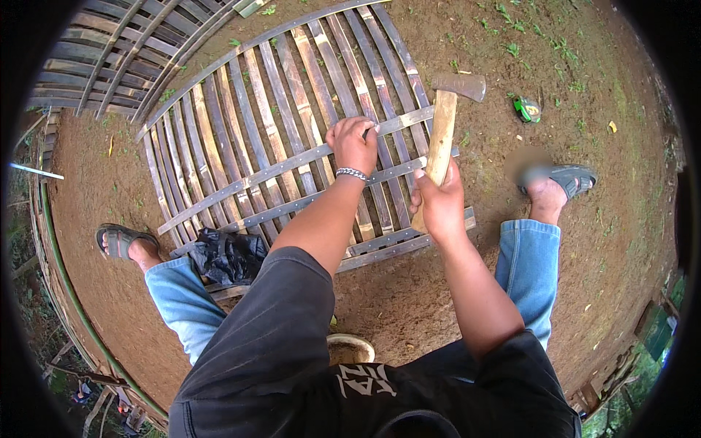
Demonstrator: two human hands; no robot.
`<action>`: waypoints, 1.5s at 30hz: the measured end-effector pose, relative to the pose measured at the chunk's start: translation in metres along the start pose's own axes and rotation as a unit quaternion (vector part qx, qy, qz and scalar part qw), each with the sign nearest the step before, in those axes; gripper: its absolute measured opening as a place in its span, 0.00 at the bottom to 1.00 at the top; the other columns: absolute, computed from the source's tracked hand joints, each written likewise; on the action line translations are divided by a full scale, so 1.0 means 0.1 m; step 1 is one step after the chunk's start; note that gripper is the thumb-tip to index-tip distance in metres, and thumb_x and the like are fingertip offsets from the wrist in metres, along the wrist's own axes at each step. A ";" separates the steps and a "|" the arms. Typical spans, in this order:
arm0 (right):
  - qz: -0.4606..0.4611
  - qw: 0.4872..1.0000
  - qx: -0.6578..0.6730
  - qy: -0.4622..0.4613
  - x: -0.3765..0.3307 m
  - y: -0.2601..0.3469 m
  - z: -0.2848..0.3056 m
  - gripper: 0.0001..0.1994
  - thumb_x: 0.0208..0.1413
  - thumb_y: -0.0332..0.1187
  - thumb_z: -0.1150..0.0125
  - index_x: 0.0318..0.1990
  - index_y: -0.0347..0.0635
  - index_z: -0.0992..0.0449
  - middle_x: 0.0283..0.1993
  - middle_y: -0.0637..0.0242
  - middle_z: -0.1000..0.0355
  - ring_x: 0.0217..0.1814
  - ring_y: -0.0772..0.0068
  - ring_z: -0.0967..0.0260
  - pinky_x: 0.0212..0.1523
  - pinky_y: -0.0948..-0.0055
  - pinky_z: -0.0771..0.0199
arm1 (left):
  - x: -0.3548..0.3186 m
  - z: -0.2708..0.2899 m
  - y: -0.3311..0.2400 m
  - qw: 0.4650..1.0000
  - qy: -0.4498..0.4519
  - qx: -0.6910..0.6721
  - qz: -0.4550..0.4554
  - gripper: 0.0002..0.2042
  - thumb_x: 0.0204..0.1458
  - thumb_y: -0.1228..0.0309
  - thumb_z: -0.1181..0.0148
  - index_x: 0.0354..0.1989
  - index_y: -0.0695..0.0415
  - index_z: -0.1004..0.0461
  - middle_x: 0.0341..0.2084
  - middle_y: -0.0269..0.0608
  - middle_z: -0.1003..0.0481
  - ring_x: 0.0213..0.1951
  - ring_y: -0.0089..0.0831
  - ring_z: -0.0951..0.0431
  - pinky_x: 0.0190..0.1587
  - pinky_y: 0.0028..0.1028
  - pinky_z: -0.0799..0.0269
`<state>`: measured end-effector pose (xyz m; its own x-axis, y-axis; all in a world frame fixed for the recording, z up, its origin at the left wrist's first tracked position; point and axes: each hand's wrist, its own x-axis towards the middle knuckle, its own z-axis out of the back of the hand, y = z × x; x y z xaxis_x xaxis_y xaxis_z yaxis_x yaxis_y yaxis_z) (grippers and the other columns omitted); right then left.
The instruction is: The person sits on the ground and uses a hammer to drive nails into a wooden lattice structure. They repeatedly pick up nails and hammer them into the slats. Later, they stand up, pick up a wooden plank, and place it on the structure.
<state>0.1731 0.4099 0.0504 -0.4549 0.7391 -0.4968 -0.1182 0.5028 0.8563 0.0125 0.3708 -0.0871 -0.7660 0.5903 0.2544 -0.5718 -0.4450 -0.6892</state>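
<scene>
A slatted panel of split bamboo or wood lies on the ground before me, its long slats joined by several crosspieces. My left hand, with a chain bracelet at the wrist, rests on a middle crosspiece. Its fingers are closed in a pinch; a small dark thing shows by the fingertips, too small to name. In my right hand is a hatchet, gripped low on its pale wooden handle. The hatchet's dark metal head is raised over the panel's right edge, with the blade pointing right.
A green tape measure lies on the dirt at the right. Beside my left leg, a black plastic bag covers the panel's near corner. Another slatted panel stands at the far left. A round container's rim shows below me. A hose runs along the left.
</scene>
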 end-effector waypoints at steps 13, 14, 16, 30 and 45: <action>0.085 0.917 -0.388 0.021 0.04 -0.60 0.26 0.26 0.64 0.31 0.47 0.68 0.43 0.45 0.51 0.42 0.25 0.52 0.39 0.25 0.53 0.52 0.28 | -0.02 -0.11 0.05 1.000 -0.011 0.016 -0.017 0.03 0.49 0.68 0.34 0.30 0.51 0.19 0.38 0.32 0.19 0.49 0.34 0.24 0.59 0.40 0.42; 0.087 0.910 -0.404 0.035 0.03 -0.56 0.27 0.26 0.64 0.31 0.48 0.68 0.43 0.45 0.51 0.40 0.26 0.52 0.37 0.27 0.53 0.51 0.28 | -0.01 -0.09 0.04 1.000 -0.010 0.020 -0.018 0.03 0.49 0.68 0.34 0.30 0.51 0.19 0.38 0.32 0.19 0.49 0.34 0.24 0.59 0.40 0.43; 0.090 0.894 -0.435 0.063 0.02 -0.50 0.30 0.25 0.65 0.31 0.49 0.68 0.45 0.45 0.51 0.37 0.27 0.54 0.32 0.29 0.52 0.49 0.28 | 0.00 -0.08 0.02 0.999 -0.014 0.016 -0.024 0.02 0.49 0.70 0.35 0.30 0.51 0.19 0.37 0.32 0.19 0.49 0.33 0.24 0.60 0.39 0.43; 0.137 0.837 -0.527 0.049 0.09 -0.22 0.26 0.27 0.63 0.30 0.47 0.68 0.51 0.44 0.44 0.38 0.25 0.47 0.30 0.28 0.46 0.41 0.28 | -0.03 -0.09 0.05 1.000 -0.014 -0.021 0.000 0.02 0.48 0.70 0.36 0.29 0.51 0.18 0.36 0.31 0.18 0.49 0.33 0.23 0.61 0.40 0.42; 0.092 0.817 -0.565 0.072 0.11 -0.26 0.37 0.27 0.63 0.29 0.47 0.69 0.50 0.44 0.45 0.38 0.25 0.46 0.30 0.28 0.45 0.43 0.27 | 0.00 -0.09 0.06 1.000 -0.001 -0.011 0.002 0.01 0.48 0.70 0.35 0.28 0.51 0.19 0.36 0.32 0.18 0.51 0.33 0.24 0.60 0.39 0.43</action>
<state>0.2039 0.4223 0.0174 -0.6467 0.6536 -0.3932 -0.7381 -0.4063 0.5387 0.0117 0.3743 -0.0972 -0.7697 0.5862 0.2528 -0.5615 -0.4332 -0.7050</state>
